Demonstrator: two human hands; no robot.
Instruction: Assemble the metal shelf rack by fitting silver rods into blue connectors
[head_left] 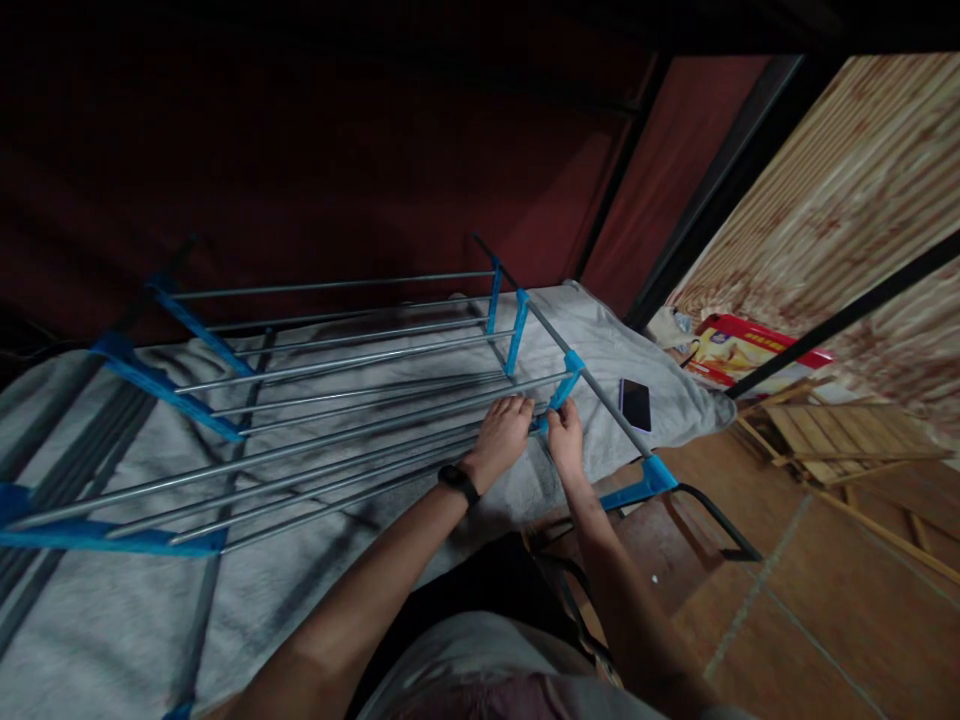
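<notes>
A metal shoe rack [330, 435] with grey tubes and blue plastic brackets lies on a grey blanket [127, 630]. My left hand [506, 435], with a dark band on its wrist, is closed around the right end of a metal tube. Just to its right, my right hand [566, 438] grips a blue bracket [571, 368] on the rack's side pole. Both hands nearly meet where the tube ends reach the bracket, and the fingers partly hide that joint. Another blue bracket [652, 480] sits lower on the same pole, by a black curved end piece [720, 520].
A phone [636, 404] lies on the blanket right of the rack. Beyond the blanket's edge are a red and yellow box [750, 350] and a folded wooden piece [855, 440] on the tiled floor [817, 590]. A dark red wall [337, 160] stands behind the rack.
</notes>
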